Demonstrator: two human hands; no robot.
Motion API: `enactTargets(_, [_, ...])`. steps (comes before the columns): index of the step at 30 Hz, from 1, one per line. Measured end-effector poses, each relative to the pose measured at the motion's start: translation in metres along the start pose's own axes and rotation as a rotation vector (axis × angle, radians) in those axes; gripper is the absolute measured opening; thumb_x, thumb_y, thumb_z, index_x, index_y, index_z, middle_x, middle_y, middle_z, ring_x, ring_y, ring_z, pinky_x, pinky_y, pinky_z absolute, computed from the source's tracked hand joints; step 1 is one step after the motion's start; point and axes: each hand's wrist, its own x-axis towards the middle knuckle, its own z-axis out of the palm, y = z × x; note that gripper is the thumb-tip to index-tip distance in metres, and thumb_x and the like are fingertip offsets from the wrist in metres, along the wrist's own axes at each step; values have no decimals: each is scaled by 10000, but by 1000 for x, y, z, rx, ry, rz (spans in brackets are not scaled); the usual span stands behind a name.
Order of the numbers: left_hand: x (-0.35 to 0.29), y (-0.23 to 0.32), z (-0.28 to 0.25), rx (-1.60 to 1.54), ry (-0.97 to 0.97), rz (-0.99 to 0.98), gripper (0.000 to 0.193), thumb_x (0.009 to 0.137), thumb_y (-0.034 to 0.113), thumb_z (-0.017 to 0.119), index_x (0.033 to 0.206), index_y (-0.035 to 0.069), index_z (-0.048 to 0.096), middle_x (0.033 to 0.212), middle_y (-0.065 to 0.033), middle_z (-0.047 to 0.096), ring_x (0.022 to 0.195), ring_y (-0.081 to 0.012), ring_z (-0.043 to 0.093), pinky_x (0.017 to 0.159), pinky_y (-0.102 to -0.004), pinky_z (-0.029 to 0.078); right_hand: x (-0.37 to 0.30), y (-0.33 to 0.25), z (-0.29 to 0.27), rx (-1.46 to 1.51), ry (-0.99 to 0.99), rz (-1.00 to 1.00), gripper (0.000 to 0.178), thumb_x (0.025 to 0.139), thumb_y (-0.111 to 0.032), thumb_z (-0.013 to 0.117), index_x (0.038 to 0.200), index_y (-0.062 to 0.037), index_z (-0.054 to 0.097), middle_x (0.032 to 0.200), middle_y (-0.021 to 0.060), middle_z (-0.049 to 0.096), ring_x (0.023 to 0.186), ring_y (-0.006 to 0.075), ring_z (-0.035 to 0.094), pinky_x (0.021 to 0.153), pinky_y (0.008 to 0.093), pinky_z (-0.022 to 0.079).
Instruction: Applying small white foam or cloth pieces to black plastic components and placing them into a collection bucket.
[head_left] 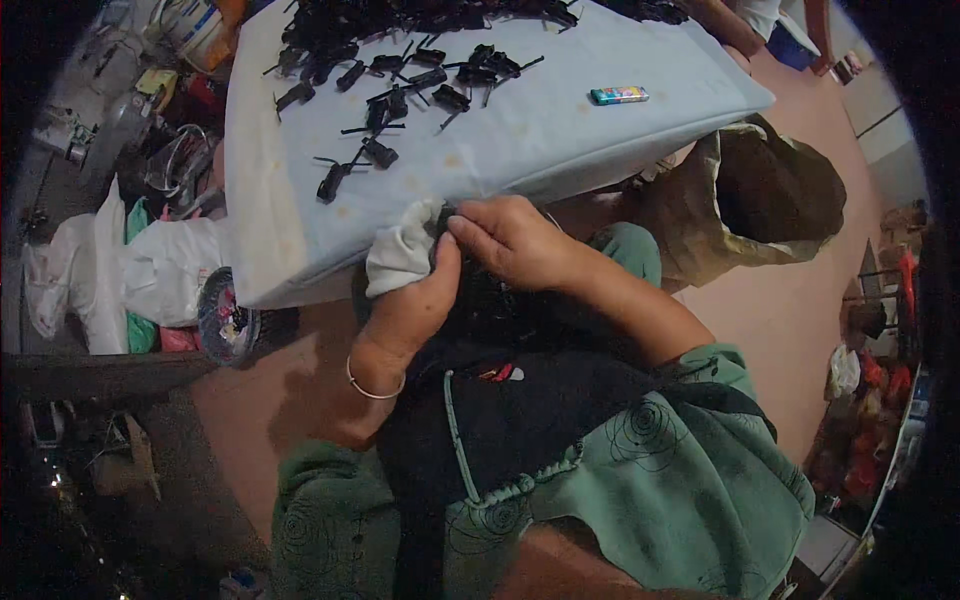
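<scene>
Just in front of the table's near edge, my two hands meet over my lap. Around the fingers of my left hand (415,305), which has a bangle on its wrist, is a bunched white cloth (402,252); the fingers are closed and mostly hidden by it. My right hand (520,242) is closed in a pinch against the cloth's right side. A small dark piece (447,214) shows between the hands, too little of it to name. Small black parts with thin stems (380,152) lie scattered on the table beyond.
A pale cloth covers the table (540,150). More black parts (420,18) are heaped at its far side, near a small colourful packet (620,95). An open brown sack (700,215) stands at the right. White bags (175,265) and a dark basket (228,320) sit left.
</scene>
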Motion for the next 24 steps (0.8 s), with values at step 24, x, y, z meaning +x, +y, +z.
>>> enactTargets(24, [6, -29, -9, -124, -11, -106, 256, 865, 125, 463, 1095, 12, 446, 725, -16, 522, 541, -60, 453, 465, -197, 374, -10, 9, -16, -29, 86, -7, 157, 788, -130, 595, 861, 8, 575, 707, 120, 570, 620, 161, 526, 579, 280, 426])
